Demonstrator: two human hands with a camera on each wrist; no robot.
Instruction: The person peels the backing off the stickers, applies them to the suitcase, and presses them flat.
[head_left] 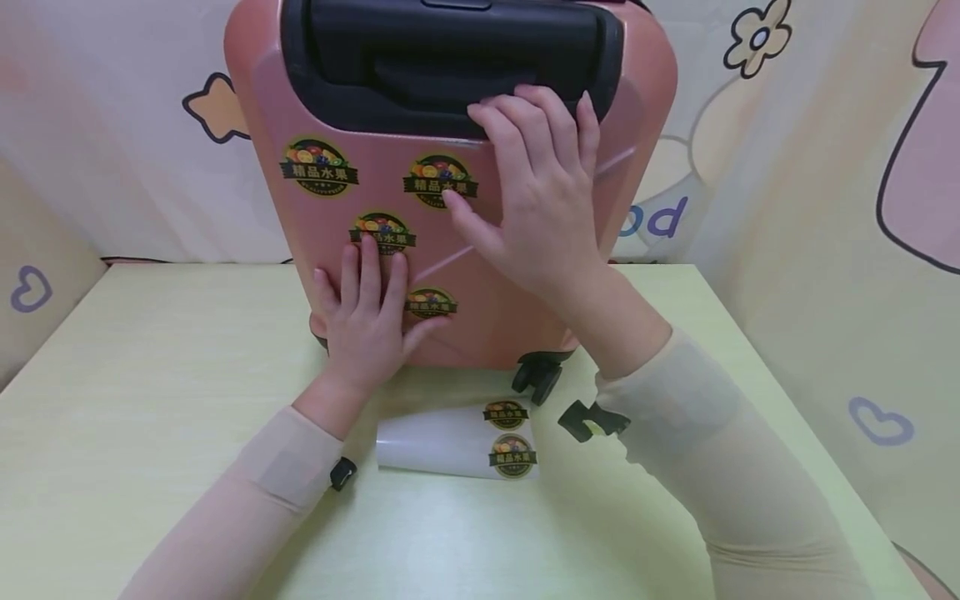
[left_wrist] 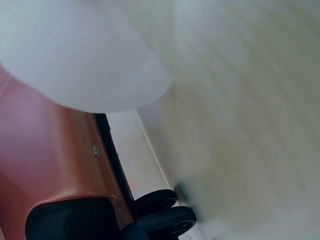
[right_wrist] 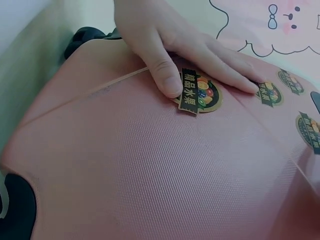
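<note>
Left grip (head_left: 365,333) wide on suitcase (head_left: 450,254), right grip (head_left: 547,192) loosely arched, seemingly unclenched, at handle panel (head_left: 442,79).

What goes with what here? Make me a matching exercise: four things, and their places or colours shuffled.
Things:
1. suitcase
2. sticker sheet
3. left hand
4. right hand

Places or colours:
A. fingertips at the black handle panel
B. pink, standing on the table
C. fingers spread on the pink front, lower down
D. white, lying flat or nearly so in front of the wheels

Pairs: 1-B, 2-D, 3-C, 4-A.
</note>
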